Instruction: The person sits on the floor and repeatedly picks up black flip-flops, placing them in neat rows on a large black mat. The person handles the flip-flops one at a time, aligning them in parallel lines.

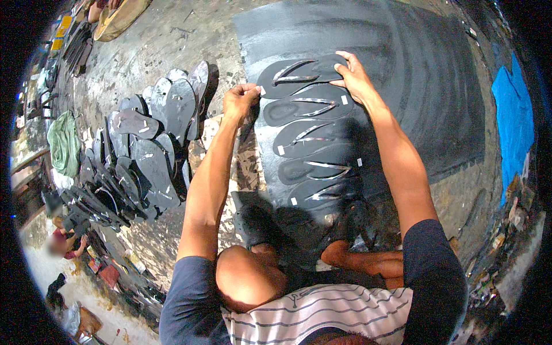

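Several black flip-flops lie in a column on a large dark rubber sheet [425, 115], their toes pointing alternately left and right. The farthest flip-flop [296, 89] has its toe to the left. My right hand [355, 79] grips its heel between thumb and fingers. At its toe, my left hand [240, 102] is closed in a pinch at a small white tag [263, 91]. Similar white tags sit at or beside the toes of the others, such as the second flip-flop [299, 109] and the third flip-flop [305, 137]. Shadow darkens the nearest flip-flop [316, 192].
Left of me stands a crowded pile of dark soles [152, 167], some upright. A green cloth [64, 144] lies beyond it. A blue sheet [514, 121] is at the far right. My bent knee [247, 279] is close in front. Another person [63, 241] sits at the left edge.
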`<action>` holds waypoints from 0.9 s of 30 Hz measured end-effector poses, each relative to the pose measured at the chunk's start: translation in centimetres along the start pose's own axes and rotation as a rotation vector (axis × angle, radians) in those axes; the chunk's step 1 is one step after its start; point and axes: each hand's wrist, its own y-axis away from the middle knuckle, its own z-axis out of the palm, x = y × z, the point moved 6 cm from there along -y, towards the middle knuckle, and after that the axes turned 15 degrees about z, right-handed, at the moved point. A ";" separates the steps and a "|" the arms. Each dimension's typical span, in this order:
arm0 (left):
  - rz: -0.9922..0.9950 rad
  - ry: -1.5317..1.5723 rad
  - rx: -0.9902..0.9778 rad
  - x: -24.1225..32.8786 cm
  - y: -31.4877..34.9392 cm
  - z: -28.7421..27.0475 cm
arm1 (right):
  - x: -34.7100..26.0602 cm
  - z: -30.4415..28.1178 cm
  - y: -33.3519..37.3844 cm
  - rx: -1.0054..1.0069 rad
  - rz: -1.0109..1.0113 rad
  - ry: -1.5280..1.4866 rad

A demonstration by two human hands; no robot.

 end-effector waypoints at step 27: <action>0.763 -0.675 -0.046 5.6 2.0 -3.2 | -4.1 0.7 4.5 0.412 -0.544 1.127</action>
